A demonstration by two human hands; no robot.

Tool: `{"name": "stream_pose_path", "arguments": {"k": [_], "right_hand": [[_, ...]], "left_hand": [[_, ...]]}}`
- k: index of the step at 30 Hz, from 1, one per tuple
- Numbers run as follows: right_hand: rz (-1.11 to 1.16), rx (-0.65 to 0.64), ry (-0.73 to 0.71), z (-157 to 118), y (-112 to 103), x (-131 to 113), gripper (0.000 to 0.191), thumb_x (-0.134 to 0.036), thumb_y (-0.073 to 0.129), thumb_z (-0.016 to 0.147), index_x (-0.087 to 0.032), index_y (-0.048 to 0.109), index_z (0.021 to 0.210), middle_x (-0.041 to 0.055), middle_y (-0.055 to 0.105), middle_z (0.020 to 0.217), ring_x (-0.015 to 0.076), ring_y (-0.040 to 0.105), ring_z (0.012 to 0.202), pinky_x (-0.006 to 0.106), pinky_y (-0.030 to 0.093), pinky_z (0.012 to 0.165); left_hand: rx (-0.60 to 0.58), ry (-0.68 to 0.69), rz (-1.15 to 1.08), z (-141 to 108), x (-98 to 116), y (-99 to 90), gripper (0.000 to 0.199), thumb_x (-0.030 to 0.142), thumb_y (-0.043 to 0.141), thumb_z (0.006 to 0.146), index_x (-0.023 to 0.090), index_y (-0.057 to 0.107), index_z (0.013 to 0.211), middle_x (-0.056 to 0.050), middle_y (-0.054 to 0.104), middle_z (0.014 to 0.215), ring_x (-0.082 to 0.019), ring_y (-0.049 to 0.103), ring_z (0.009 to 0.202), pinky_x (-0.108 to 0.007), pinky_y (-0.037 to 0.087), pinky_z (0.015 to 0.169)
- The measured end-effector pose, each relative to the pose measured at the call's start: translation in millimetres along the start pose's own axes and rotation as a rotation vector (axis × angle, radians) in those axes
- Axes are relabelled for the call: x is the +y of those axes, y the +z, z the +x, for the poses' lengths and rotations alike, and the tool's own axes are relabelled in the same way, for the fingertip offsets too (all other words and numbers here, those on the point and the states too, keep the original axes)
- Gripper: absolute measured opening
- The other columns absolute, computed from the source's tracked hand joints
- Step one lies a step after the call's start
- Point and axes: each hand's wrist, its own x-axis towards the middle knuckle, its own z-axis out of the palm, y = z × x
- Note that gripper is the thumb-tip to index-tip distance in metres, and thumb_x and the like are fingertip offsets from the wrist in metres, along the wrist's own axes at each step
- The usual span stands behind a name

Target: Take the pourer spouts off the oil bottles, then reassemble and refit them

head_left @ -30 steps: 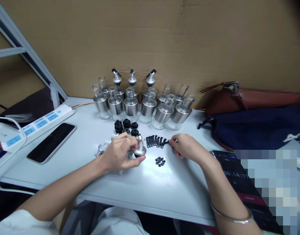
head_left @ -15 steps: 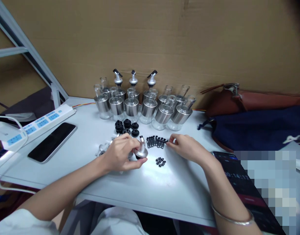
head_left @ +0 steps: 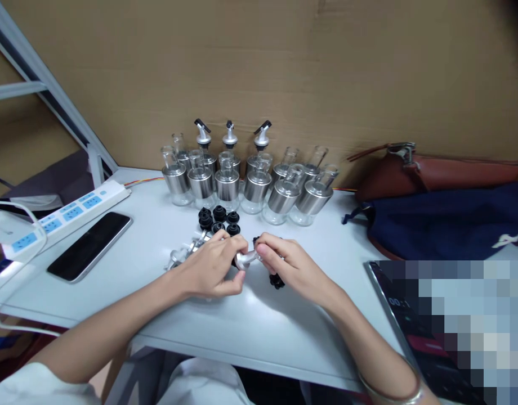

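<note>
My left hand (head_left: 219, 264) grips a silver pourer spout (head_left: 244, 260), tilted with its narrow tip to the right. At that tip, the fingers of my right hand (head_left: 284, 259) are pinched together; they cover the small black lever they had hold of a moment before. Partly under my right hand lie a row of small black levers (head_left: 255, 241) and a cluster of little black rings (head_left: 276, 281). More silver spout parts (head_left: 178, 256) lie beside my left hand, partly covered by it. Several black ribbed stoppers (head_left: 219, 212) sit just beyond it.
Several glass bottles with steel bands (head_left: 257, 188) stand at the back, three with pourers (head_left: 229, 135) fitted. On the left are a phone (head_left: 90, 247) and a power strip (head_left: 73, 214). Another phone (head_left: 405, 315) lies right, near a navy and brown bag (head_left: 436, 225).
My right hand has moved left from the lever row to the spout's tip. My left hand has tipped the spout from upright towards the right.
</note>
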Motion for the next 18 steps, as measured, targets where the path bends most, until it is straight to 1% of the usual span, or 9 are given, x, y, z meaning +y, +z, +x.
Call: {"name": "stream_pose_path", "arguments": {"k": [4,6,8,11,13,15,18], "right_hand": [[0.088,-0.007,0.05,-1.4,-0.9,2.9,0.042,-0.047,0.042,0.094,-0.02,0.034,0.063,-0.0057,0.029,0.059,0.0096,0.028,0.053,0.023,0.026,0.051],[0.084,-0.003,0.073,-1.7,-3.6,3.7,0.043,-0.047,0.042,0.092,-0.021,0.031,0.061,-0.0057,0.025,0.059,0.0094,0.025,0.053,0.024,0.023,0.05],[0.045,-0.006,0.088,-1.6,-6.0,3.7,0.043,-0.047,0.041,0.092,-0.02,0.031,0.059,-0.0054,0.023,0.058,0.0095,0.024,0.053,0.024,0.022,0.05],[-0.014,-0.01,0.091,-1.1,-8.3,3.2,0.043,-0.048,0.039,0.091,-0.02,0.03,0.058,-0.0047,0.023,0.058,0.0095,0.022,0.053,0.025,0.021,0.049],[-0.043,-0.005,0.084,-0.9,-8.5,3.4,0.044,-0.048,0.038,0.091,-0.021,0.029,0.058,-0.0045,0.023,0.058,0.0094,0.021,0.053,0.025,0.02,0.049],[-0.057,0.006,0.074,-0.8,-7.6,3.8,0.044,-0.048,0.038,0.091,-0.021,0.027,0.058,-0.0045,0.022,0.057,0.0092,0.021,0.053,0.024,0.02,0.049],[-0.021,0.009,0.071,-0.7,-5.3,3.8,0.046,-0.05,0.038,0.091,-0.021,0.027,0.057,-0.0048,0.022,0.057,0.009,0.021,0.052,0.024,0.02,0.048]], "left_hand": [[-0.05,-0.003,0.016,0.3,0.7,0.0,0.027,0.019,0.042,0.076,0.017,0.042,0.103,-0.005,0.062,0.086,-0.018,0.054,0.067,-0.032,0.038,0.069],[-0.082,0.007,0.046,1.0,2.0,0.1,0.027,0.019,0.041,0.076,0.016,0.045,0.103,-0.005,0.063,0.085,-0.019,0.056,0.07,-0.033,0.036,0.069],[-0.097,0.019,0.085,1.7,3.5,0.6,0.026,0.019,0.042,0.077,0.015,0.048,0.102,-0.005,0.064,0.085,-0.02,0.058,0.073,-0.033,0.033,0.07],[-0.077,0.033,0.141,2.4,6.0,1.8,0.022,0.019,0.044,0.079,0.016,0.05,0.101,-0.006,0.067,0.088,-0.02,0.06,0.076,-0.034,0.031,0.073],[-0.069,0.026,0.132,2.4,7.9,2.0,0.02,0.021,0.045,0.082,0.016,0.05,0.1,-0.005,0.068,0.09,-0.02,0.06,0.077,-0.033,0.03,0.073],[-0.084,0.001,0.064,2.2,10.0,1.0,0.018,0.023,0.046,0.084,0.017,0.05,0.101,-0.004,0.068,0.088,-0.018,0.059,0.074,-0.033,0.03,0.073],[-0.134,-0.067,-0.052,1.6,13.0,-3.1,0.019,0.026,0.043,0.085,0.017,0.05,0.1,-0.002,0.065,0.078,-0.016,0.049,0.061,-0.033,0.033,0.072]]}}
